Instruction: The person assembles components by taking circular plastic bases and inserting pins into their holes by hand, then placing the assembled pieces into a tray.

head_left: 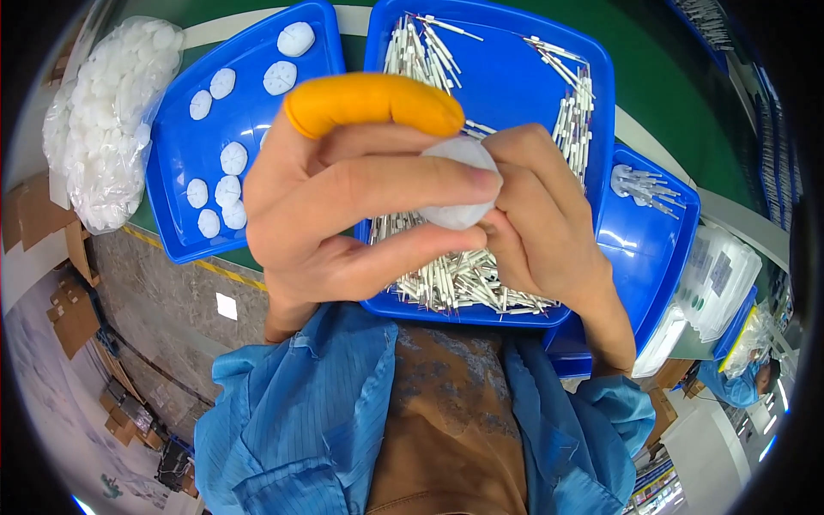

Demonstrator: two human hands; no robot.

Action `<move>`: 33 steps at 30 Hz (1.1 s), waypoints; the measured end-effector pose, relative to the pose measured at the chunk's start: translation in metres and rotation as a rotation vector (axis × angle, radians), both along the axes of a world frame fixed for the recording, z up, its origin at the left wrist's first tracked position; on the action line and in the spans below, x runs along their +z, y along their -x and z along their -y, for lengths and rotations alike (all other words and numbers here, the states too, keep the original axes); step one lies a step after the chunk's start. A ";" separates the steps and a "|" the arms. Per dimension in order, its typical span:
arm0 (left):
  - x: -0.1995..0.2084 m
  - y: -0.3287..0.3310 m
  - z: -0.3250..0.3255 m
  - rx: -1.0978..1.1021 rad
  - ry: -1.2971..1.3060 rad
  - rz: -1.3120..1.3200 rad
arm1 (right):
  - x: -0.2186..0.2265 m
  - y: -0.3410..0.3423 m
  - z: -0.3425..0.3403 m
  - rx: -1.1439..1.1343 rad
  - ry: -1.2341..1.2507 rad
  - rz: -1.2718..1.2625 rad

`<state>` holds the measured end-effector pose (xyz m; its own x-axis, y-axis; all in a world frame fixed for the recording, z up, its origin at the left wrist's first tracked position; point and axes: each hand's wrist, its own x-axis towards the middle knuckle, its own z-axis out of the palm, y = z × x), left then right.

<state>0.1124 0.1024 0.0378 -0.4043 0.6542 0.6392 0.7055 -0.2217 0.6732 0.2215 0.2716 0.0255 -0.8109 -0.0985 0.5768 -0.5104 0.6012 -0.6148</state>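
Seen from the head camera looking down, the left hand point(343, 206), with an orange finger cot point(373, 103) on one finger, and the right hand point(545, 215) close together around a white round pad point(459, 184), pinching it between their fingertips above the middle blue tray point(506, 77), which holds a heap of thin white sticks point(455, 279). A left blue tray point(249, 120) holds more white pads point(225, 193), beside a clear bag of pads point(112, 120); a right blue tray point(652, 249) holds a few sticks.
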 end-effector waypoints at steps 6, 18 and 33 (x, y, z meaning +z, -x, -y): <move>-0.003 0.001 0.002 0.067 -0.048 -0.102 | 0.018 -0.010 -0.004 -0.071 -0.182 0.193; -0.028 -0.010 -0.004 -0.034 -0.014 0.299 | 0.001 0.001 -0.013 -0.390 -0.210 0.485; -0.027 -0.003 -0.002 0.128 -0.085 1.018 | 0.034 -0.005 0.012 -0.344 0.214 0.723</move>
